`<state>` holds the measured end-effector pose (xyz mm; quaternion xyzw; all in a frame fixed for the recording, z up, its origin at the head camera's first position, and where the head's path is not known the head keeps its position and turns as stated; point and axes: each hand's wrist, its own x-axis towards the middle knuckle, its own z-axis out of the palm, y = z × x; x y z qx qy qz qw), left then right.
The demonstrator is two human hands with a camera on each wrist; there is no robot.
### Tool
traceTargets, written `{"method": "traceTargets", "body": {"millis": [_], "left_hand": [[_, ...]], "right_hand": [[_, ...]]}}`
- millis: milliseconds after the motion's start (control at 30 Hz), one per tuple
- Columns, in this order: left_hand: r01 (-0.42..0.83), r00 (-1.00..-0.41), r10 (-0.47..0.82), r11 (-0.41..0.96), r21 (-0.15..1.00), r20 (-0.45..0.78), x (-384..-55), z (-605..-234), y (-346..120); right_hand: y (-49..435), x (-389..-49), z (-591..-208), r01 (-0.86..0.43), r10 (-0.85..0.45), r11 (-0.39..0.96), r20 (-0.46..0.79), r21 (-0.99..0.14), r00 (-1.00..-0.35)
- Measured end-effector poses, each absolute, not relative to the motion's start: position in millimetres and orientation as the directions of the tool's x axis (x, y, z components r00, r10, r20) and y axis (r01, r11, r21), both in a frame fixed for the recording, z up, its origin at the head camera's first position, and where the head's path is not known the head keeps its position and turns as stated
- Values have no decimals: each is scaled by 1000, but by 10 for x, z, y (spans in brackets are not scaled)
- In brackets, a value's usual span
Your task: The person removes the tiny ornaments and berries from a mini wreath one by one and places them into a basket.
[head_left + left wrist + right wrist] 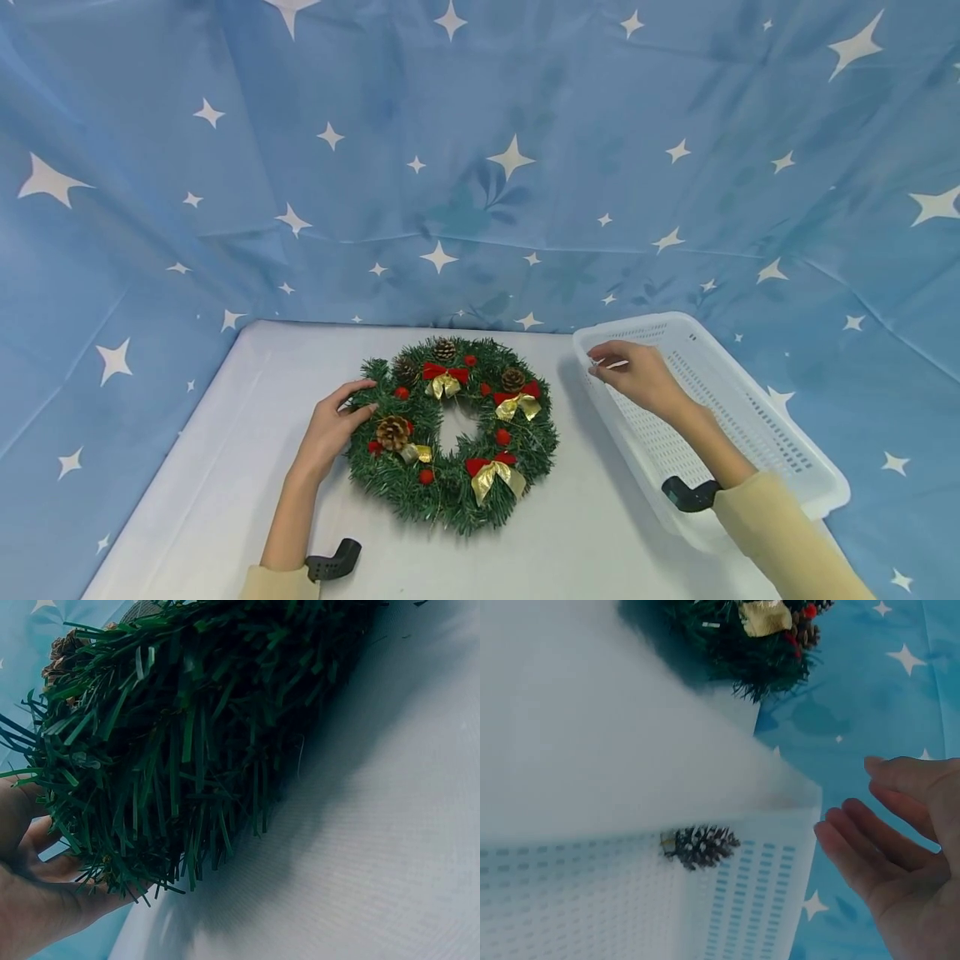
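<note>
A green Christmas wreath [468,496] lies on the white table, trimmed with pinecones, red balls and red-and-gold bows. My left hand [330,427] grips its left edge, the thumb and fingers spread around the tinsel needles; some fingertips are hidden among them in the left wrist view. Over the near-left rim of a white plastic basket [723,379] hovers my right hand [643,382], fingers loosely bent. The right wrist view shows a gap between its thumb and fingers, with nothing held. A loose pinecone [703,847] rests inside the basket, near its end wall.
The white-covered table [217,492] reaches back to a blue star-patterned curtain [465,167], which also hangs along both sides. The basket stands at the table's right, a strip of tabletop between it and the wreath.
</note>
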<state>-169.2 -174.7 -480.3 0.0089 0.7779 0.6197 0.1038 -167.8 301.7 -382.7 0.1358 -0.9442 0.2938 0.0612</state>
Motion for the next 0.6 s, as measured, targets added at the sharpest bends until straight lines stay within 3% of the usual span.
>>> {"method": "traceTargets", "body": {"millis": [600], "left_hand": [[-133,-975,143,226,965,-168,-1708,-4829,-1755]], "right_hand": [[2620,-1686,-3877,-335,-262,727,209,-599,-942]]}}
